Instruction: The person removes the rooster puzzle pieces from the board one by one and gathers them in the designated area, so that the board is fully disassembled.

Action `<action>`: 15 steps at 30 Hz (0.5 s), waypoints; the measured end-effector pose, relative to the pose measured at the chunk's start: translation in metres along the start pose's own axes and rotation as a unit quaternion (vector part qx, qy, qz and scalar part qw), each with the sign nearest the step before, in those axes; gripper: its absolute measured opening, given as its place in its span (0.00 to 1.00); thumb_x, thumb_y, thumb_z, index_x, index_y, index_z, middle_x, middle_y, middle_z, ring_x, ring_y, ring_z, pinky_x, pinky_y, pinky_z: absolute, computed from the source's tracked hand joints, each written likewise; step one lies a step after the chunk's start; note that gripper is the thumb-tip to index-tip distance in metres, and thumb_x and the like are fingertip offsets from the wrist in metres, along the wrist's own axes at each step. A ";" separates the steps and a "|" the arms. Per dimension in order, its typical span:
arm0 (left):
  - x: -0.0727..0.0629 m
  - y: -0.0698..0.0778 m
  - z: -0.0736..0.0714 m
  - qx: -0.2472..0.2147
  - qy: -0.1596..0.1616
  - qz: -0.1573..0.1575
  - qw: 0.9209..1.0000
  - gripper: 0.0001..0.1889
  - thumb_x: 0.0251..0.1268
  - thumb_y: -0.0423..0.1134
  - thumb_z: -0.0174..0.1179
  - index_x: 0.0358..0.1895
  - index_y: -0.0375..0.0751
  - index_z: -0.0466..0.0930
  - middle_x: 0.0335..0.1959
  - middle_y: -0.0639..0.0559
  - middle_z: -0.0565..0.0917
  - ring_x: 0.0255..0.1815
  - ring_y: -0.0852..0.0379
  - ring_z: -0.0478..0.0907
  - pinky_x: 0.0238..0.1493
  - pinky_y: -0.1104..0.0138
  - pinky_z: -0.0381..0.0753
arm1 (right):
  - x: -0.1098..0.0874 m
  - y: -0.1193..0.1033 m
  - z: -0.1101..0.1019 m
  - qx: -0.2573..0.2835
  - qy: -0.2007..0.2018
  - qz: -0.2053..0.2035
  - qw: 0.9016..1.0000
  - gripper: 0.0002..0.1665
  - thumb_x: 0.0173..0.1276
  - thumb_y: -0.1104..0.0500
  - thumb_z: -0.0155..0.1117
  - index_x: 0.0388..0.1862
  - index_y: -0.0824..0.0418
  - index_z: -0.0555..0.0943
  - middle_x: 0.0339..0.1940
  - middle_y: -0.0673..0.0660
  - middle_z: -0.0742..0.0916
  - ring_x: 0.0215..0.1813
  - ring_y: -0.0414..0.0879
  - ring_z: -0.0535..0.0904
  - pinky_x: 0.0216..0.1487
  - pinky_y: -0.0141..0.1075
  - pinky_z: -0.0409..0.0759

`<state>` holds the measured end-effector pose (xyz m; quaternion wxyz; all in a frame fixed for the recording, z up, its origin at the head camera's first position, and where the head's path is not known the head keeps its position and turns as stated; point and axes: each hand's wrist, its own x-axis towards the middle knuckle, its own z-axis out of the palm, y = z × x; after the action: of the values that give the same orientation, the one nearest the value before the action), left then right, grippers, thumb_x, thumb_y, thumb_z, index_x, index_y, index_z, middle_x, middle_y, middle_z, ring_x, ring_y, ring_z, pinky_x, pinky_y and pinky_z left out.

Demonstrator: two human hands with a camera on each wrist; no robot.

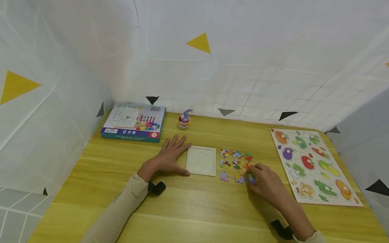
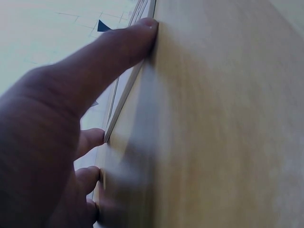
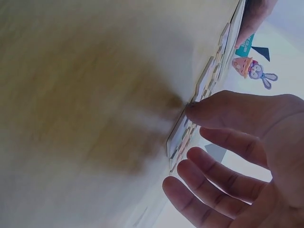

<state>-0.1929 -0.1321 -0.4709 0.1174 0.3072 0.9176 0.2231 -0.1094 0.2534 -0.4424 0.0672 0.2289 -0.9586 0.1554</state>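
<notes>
My left hand [image 1: 168,158] lies spread on the table with its thumb and fingers along the left side of a shallow square wooden puzzle tray [image 1: 201,161]. In the left wrist view, the thumb [image 2: 128,42] rests by the tray's edge. To the tray's right, colourful jigsaw pieces [image 1: 236,164] lie in loose rows. My right hand [image 1: 267,184] is over the lower right of these, partly covering a purple and green piece [image 1: 251,179]. In the right wrist view its thumb [image 3: 209,111] touches the edge of a flat piece [image 3: 176,135], and the other fingers are loosely extended.
A boxed bead set [image 1: 133,122] lies at the back left. Near it stands a small purple rabbit figure [image 1: 184,119] in an orange-rimmed cup. At the right lies a wooden vegetable peg board [image 1: 314,167]. White sheeting [image 1: 243,67] rises behind the table.
</notes>
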 end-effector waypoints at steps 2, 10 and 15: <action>0.000 0.000 0.001 0.002 0.001 0.001 1.000 0.59 0.48 0.73 0.67 0.82 0.53 0.51 0.83 0.45 0.39 0.80 0.39 0.27 0.74 0.41 0.26 | 0.000 0.000 -0.001 0.000 0.005 -0.004 1.000 0.19 0.46 0.67 0.79 0.40 0.62 0.86 0.39 0.56 0.84 0.39 0.49 0.80 0.36 0.45 0.81; 0.000 0.001 0.002 0.008 0.003 0.002 1.000 0.59 0.48 0.72 0.68 0.82 0.52 0.50 0.83 0.45 0.39 0.80 0.39 0.27 0.75 0.42 0.27 | -0.001 0.001 -0.003 0.006 0.027 -0.006 1.000 0.25 0.45 0.65 0.82 0.45 0.64 0.85 0.42 0.58 0.83 0.42 0.52 0.81 0.38 0.47 0.83; 0.000 0.000 0.001 0.007 0.007 -0.006 1.000 0.61 0.47 0.72 0.69 0.82 0.52 0.49 0.82 0.45 0.40 0.80 0.39 0.29 0.75 0.42 0.27 | 0.000 0.001 -0.003 0.009 0.045 -0.011 0.999 0.26 0.45 0.63 0.83 0.46 0.63 0.84 0.42 0.58 0.83 0.44 0.52 0.80 0.39 0.48 0.83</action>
<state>-0.1923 -0.1315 -0.4719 0.1104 0.3015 0.9217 0.2176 -0.1100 0.2549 -0.4401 0.1101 0.2326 -0.9506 0.1738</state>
